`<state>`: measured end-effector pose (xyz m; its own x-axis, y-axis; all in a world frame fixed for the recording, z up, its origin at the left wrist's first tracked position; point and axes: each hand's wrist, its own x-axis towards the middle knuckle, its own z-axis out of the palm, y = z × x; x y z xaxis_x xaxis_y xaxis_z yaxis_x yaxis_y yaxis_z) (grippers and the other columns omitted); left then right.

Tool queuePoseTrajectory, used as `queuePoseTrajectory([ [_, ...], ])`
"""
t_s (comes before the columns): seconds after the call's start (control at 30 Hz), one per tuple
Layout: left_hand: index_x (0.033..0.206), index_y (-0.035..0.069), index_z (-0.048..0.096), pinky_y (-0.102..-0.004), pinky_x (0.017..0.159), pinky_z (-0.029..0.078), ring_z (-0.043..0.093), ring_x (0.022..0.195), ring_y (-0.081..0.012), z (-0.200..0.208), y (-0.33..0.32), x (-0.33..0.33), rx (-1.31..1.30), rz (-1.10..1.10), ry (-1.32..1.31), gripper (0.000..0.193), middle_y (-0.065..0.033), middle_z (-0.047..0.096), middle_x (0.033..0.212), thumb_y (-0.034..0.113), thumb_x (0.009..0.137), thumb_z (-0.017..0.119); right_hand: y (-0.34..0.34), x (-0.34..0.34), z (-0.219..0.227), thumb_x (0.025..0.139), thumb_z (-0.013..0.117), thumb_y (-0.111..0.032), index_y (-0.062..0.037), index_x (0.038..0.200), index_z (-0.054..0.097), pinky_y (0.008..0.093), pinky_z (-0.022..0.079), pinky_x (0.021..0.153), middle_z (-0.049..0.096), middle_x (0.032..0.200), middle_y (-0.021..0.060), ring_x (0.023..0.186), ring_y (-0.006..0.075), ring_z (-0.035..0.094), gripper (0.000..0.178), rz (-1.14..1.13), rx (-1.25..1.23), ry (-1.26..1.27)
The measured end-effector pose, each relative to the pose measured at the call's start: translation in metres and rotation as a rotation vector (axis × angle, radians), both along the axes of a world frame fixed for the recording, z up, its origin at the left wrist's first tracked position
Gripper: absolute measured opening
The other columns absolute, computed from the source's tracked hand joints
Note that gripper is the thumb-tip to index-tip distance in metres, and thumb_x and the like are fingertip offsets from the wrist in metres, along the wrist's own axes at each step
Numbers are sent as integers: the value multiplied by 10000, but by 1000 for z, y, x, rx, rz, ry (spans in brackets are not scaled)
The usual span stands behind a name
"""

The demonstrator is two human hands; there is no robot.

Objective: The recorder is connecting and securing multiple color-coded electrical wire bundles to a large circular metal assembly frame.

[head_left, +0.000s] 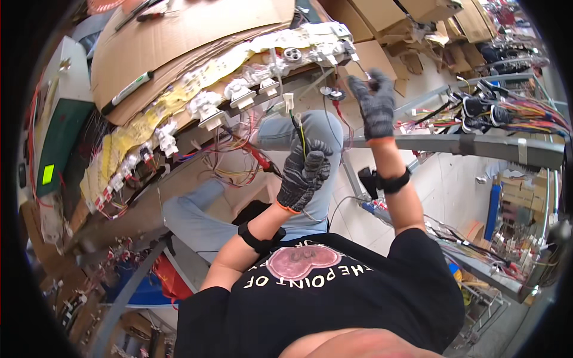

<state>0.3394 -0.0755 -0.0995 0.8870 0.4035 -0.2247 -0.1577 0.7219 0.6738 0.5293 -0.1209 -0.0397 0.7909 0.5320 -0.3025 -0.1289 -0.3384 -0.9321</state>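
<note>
Both my hands wear grey knit gloves with orange cuffs. My left hand [305, 173] is closed around black and yellow-green wires [301, 134], which rise from the fist to a white plug connector [288, 100]. My right hand [377, 107] is raised to the right, near the right end of the long board, its fingers curled together; whatever they pinch is too small to make out. Along the edge of that yellow-taped board [179, 98] sit several white connector sockets [240, 93]. A black round part with red wires [336, 95] hangs between the board and my right hand.
Loose wires [233, 161] dangle below the board. Behind it lies a cardboard sheet [203, 30] with a marker pen [127, 92]. A grey metal rail [441, 142] runs to the right, below bundled wire harnesses [489, 110]. Cardboard boxes [376, 15] stand at the back.
</note>
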Motion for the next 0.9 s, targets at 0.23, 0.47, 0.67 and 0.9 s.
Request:
queuePoseTrajectory([
  [0.23,889,49,561,-190,492,386,481,550,-57,15,13,-22,31,-57,23,324,5,563,714,371,885,530,96,-38,26,682,704,-286,-128,784,682,383,379,812,610,947,66,923,255,538,190,121,-170,-1571],
  [0.47,896,49,592,-190,465,362,470,514,-55,10,13,-22,84,-5,105,382,-4,573,690,423,881,515,121,-41,22,659,707,-343,-148,806,666,421,397,772,599,886,55,884,263,545,248,235,-456,-1528],
  [0.67,893,93,557,-183,436,309,422,511,-42,22,21,-23,-215,-12,-20,380,28,518,660,465,887,480,132,-42,23,707,637,-254,-139,822,627,451,409,724,595,788,72,799,274,568,164,342,-680,-1392],
  [0.9,870,89,539,-185,415,285,381,465,-38,33,19,-32,10,248,43,319,54,453,611,390,921,449,100,-48,25,728,602,-73,-91,816,585,370,465,601,588,743,101,664,293,574,91,249,4,-1421],
])
